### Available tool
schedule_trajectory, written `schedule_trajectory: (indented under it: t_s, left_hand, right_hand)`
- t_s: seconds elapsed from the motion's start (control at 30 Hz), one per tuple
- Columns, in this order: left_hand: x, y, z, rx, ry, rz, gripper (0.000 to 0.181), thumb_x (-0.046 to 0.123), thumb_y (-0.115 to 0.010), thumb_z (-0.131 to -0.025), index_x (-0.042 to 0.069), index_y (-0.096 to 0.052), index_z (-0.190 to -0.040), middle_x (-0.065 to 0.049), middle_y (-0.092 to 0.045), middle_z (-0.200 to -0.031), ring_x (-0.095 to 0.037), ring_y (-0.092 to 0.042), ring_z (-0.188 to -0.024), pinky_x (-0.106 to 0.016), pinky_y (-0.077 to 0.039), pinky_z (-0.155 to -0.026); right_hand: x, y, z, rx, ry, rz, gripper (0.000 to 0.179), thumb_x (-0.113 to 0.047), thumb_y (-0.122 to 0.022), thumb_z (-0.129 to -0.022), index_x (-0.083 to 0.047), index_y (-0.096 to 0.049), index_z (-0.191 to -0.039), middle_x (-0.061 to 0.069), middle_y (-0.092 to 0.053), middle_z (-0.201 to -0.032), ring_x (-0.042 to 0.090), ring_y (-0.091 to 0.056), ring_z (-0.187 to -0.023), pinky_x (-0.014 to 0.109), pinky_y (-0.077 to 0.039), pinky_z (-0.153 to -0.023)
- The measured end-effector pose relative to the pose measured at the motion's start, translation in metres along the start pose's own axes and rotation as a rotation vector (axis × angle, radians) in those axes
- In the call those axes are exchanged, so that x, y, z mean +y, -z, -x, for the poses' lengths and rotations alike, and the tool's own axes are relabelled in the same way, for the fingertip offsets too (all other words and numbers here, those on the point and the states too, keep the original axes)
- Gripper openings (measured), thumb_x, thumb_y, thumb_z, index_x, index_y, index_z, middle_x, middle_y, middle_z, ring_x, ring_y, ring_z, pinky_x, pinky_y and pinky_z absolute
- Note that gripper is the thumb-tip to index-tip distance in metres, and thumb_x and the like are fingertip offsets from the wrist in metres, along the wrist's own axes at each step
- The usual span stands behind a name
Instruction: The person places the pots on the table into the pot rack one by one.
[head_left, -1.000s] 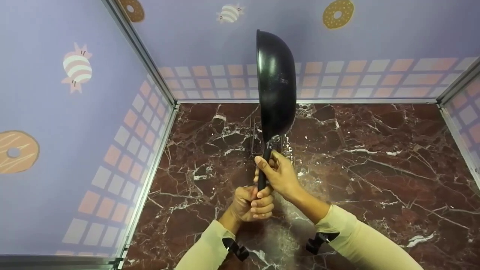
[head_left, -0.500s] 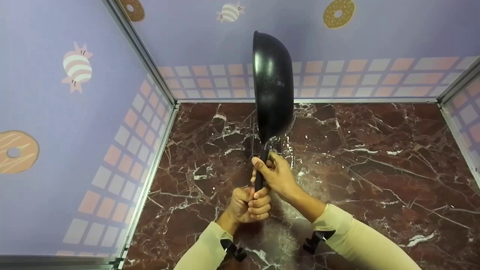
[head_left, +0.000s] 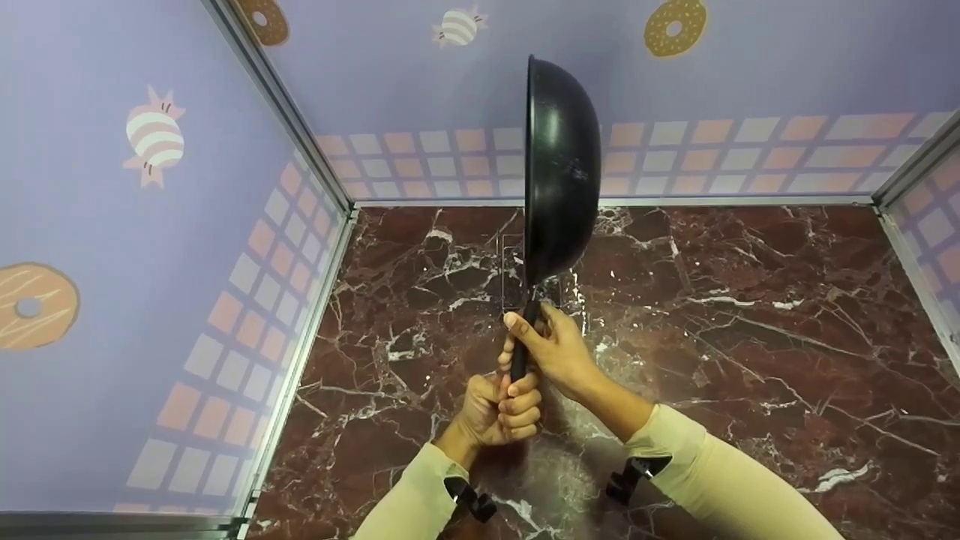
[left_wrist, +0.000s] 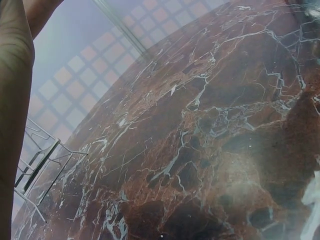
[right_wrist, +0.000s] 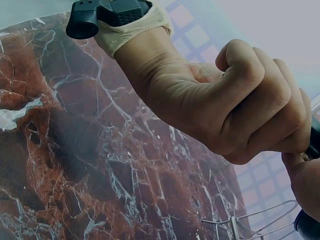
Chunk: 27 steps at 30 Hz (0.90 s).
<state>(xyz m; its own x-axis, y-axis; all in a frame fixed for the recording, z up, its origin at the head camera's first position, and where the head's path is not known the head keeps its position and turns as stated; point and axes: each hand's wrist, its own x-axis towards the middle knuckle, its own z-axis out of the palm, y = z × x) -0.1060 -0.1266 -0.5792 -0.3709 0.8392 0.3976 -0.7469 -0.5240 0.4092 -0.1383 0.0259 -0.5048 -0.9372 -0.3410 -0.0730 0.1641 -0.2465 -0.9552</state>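
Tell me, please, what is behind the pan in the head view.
Behind the pan are the patterned wall, the marble tabletop and part of a wire rack. The pan covers much of the rack there.

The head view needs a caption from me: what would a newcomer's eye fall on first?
The black pan would probably catch the eye first, held up side-on near mid-picture, its opening facing the picture's left. Below, the left hand grips the handle low down and the right hand holds it higher up. Behind, purple walls printed with doughnuts and sweets border a dark red marble surface.
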Motion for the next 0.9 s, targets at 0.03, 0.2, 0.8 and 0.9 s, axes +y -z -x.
schedule_trajectory:
  t_s: [0.03, 0.2, 0.8, 0.9]
  left_hand:
    - [-0.001, 0.0, 0.0, 0.0, -0.004, 0.005, 0.019, 0.032, -0.065, -0.102, 0.022, -0.052, -0.092, 0.01, -0.035, -0.067, -0.006, -0.028, -0.055, -0.024, -0.021, -0.051]
    - [-0.007, 0.002, -0.002, 0.021, -0.028, 0.013, 0.019, 0.032, -0.065, -0.1, 0.022, -0.052, -0.091, 0.01, -0.036, -0.066, -0.006, -0.028, -0.054, -0.024, -0.021, -0.051]
    - [-0.028, 0.003, -0.016, 0.302, -0.062, -0.179, 0.042, 0.037, -0.058, -0.11, 0.024, -0.046, -0.072, 0.014, -0.034, -0.055, -0.005, -0.023, -0.048, -0.024, -0.015, -0.048]
    - [-0.032, 0.003, -0.019, 0.359, -0.052, -0.211, 0.046, 0.035, -0.057, -0.11, 0.025, -0.041, -0.067, 0.015, -0.032, -0.052, -0.005, -0.02, -0.046, -0.024, -0.014, -0.046]
  right_hand:
    - [0.0, 0.0, 0.0, -0.002, -0.001, 0.002, 0.02, -0.019, -0.067, -0.112, -0.002, -0.057, -0.111, 0.006, -0.075, -0.08, 0.021, -0.077, -0.066, 0.039, -0.069, -0.067]
    - [0.001, 0.002, 0.0, -0.004, 0.004, 0.006, 0.019, -0.019, -0.067, -0.112, -0.003, -0.057, -0.109, 0.005, -0.073, -0.079, 0.019, -0.076, -0.064, 0.038, -0.069, -0.066]
    - [0.005, 0.014, 0.006, -0.009, -0.014, 0.031, 0.016, -0.017, -0.065, -0.113, -0.003, -0.058, -0.111, 0.003, -0.069, -0.081, 0.015, -0.069, -0.062, 0.03, -0.065, -0.06]
    - [0.007, 0.015, 0.006, -0.008, -0.009, 0.057, 0.017, -0.018, -0.065, -0.113, -0.003, -0.058, -0.11, 0.002, -0.069, -0.08, 0.015, -0.069, -0.062, 0.03, -0.064, -0.06]
